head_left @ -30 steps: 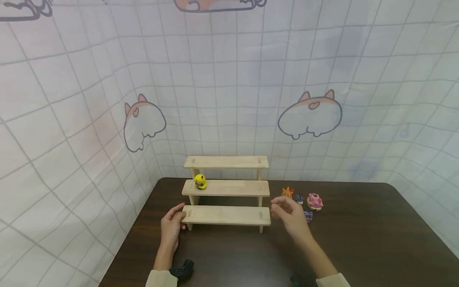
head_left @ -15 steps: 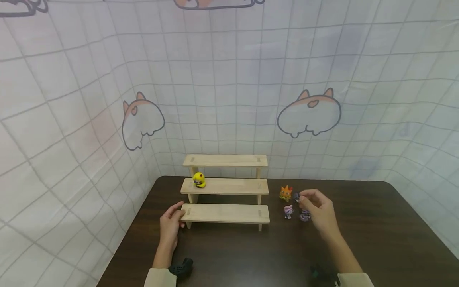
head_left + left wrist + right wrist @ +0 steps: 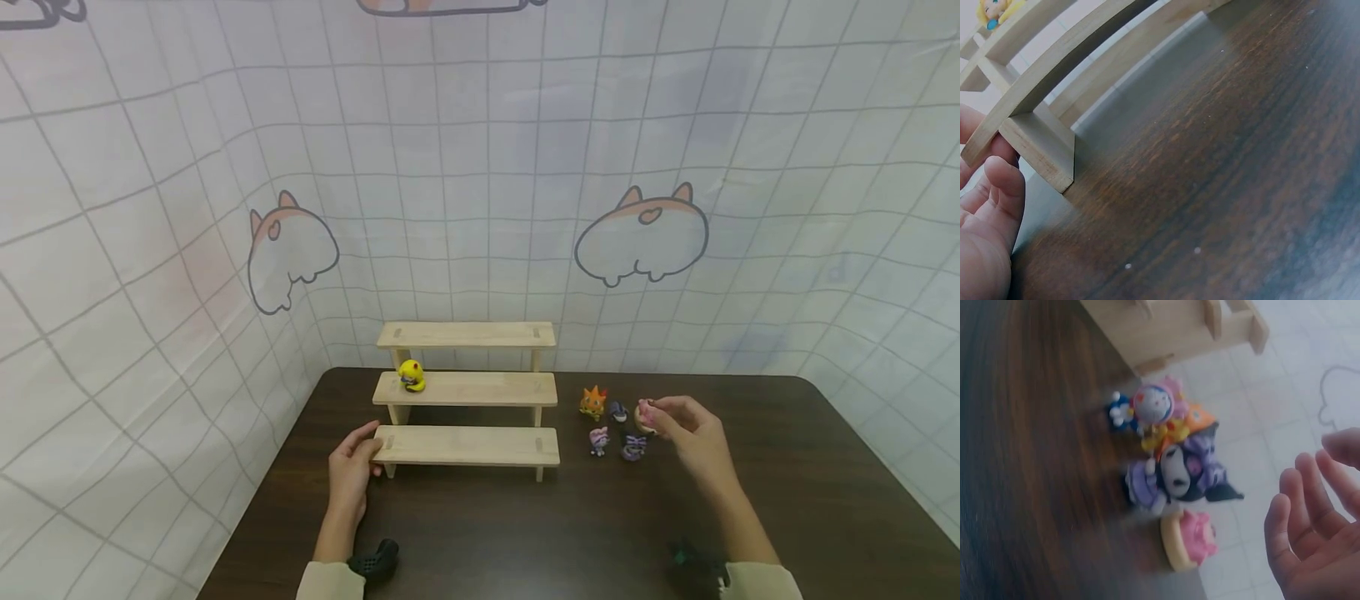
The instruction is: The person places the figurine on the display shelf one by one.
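A three-step wooden display stand (image 3: 465, 444) stands toward the back of the table. My left hand (image 3: 349, 477) grips the left end of its lowest step, and in the left wrist view the fingers (image 3: 1004, 175) lie around and under that end. A yellow-headed figurine (image 3: 412, 376) sits on the left of the middle step. To the stand's right, my right hand (image 3: 701, 442) hovers at a pink figurine with a cream base (image 3: 1191, 540). In the right wrist view its slightly bent fingers (image 3: 1319, 500) are apart from the figurine, holding nothing.
Several figurines cluster beside the stand: an orange spiky-headed one (image 3: 592, 403), a small dark one (image 3: 618, 412), a pink-and-white one (image 3: 598, 441) and a purple-and-black one (image 3: 1179, 472). A patterned grid cloth (image 3: 480, 208) hangs behind the dark wooden table (image 3: 495, 533).
My right hand has moved right, from beside the stand's lowest step across the figurines to the pink one, uncovering the others. My left hand keeps its grip on the step.
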Tool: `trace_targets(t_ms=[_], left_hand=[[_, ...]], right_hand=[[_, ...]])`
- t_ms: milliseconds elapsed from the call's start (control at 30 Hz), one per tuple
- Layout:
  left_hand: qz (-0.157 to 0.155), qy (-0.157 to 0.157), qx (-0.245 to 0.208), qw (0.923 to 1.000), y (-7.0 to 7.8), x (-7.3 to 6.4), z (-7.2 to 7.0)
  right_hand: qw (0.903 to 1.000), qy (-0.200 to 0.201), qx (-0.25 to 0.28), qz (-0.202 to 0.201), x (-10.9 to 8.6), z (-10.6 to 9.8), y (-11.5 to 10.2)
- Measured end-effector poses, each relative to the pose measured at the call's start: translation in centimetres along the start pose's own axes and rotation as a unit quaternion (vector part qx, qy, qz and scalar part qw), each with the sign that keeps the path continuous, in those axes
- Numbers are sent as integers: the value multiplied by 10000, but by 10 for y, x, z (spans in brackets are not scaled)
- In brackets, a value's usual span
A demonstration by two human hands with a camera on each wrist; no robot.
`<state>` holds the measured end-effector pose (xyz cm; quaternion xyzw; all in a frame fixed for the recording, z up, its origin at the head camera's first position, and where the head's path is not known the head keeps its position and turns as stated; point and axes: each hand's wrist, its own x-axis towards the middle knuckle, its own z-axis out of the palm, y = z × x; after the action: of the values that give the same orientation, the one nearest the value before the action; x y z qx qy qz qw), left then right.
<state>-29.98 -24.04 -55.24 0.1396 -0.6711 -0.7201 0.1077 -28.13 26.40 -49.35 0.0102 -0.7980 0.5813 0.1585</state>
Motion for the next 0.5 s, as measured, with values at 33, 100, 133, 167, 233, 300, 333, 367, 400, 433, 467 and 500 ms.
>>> trace_targets(t_ms=[33,100,133,167,233,300,333,367,400,433,467,500], left_hand=[[15,9,0,10000,0,-1,0],[49,19,25,10000,1,-2,0],[66,32,33,10000,2,-2,1],[78,42,38,10000,2,-3,1],[96,50,43,9999,2,-3,1],[97,56,40,9999,2,-3,1],[97,57,29,9999,2,-3,1],[90,46,27,9999,2,-3,1],[86,45,32,9999,2,-3,1],[79,41,37,10000,2,-3,0],[71,34,50,10000,2,-3,0],[62,31,66,10000,2,-3,0]], right_hand=[[10000,-4,-62,58,0,-1,1],[9996,-61,-234,160,1,-4,4],[9992,-121,-309,209,1,-5,6],[9989,-188,-356,235,2,-6,8],[9983,-349,-416,226,2,-7,13],[9975,-514,-462,176,2,-8,18],[9969,-603,-488,150,2,-9,20],[9962,-686,-512,126,2,-9,23],[9957,-756,-519,124,2,-9,25],[9950,-828,-543,140,2,-9,27],[9942,-906,-564,153,2,-8,29],[9933,-994,-552,181,1,-8,31]])
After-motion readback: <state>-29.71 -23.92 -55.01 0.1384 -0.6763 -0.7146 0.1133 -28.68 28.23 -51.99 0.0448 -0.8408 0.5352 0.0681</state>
